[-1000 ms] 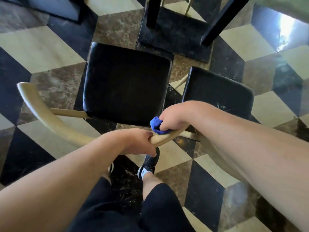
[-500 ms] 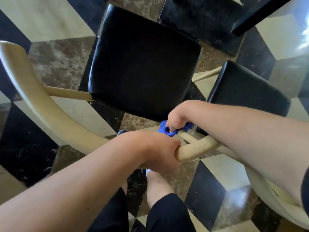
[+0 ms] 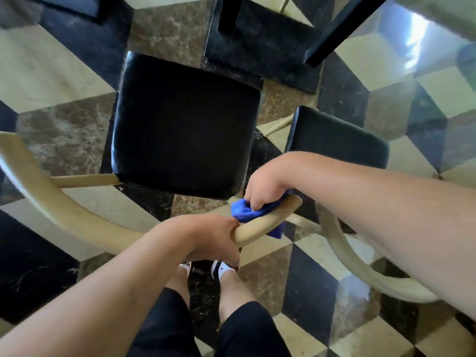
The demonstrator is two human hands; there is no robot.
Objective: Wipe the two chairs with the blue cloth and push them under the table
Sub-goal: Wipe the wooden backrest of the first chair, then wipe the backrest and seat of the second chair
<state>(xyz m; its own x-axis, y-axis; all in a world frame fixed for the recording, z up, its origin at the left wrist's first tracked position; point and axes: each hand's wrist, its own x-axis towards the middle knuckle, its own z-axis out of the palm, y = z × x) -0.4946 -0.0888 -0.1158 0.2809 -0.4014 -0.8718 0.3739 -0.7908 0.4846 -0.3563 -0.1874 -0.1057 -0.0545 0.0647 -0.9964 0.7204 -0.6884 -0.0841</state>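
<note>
Both hands closed on the same curved wooden backrest rail [image 3: 77, 217] of the near chair. Left hand [image 3: 208, 238] wrapped round the rail at about its middle, fingers curled under, thumb side up; nothing else in it. Right hand [image 3: 265, 184] just to the right, pressing the bunched blue cloth [image 3: 247, 212] down onto the rail's right-hand end, fingers folded over the cloth; a corner of cloth hangs off the rail's near edge. The two hands almost touch.

Left to right: the rail sweeps from far left in an arc to the hands. Beyond it, the near chair's black padded seat [image 3: 185, 124], squarish, with a pale strut running from seat to rail on the left. Right of that, the second chair's black seat [image 3: 334, 140], partly hidden by the right forearm, its own pale curved backrest [image 3: 360, 274] arcing beneath that arm. Chairs stand close beside each other.

Table's dark base plate [image 3: 270, 55] and dark legs sit at the top, directly past the near seat's front edge. Tabletop itself barely in view.

Key relation: the table lies straight ahead of the grip, across the seat; the rail's long axis runs crossways to that line. A push from the rail would likely send the chair forward, seat-first. Wiping looks unfinished.

Floor: patterned cube-effect marble tiles [image 3: 51, 68].
</note>
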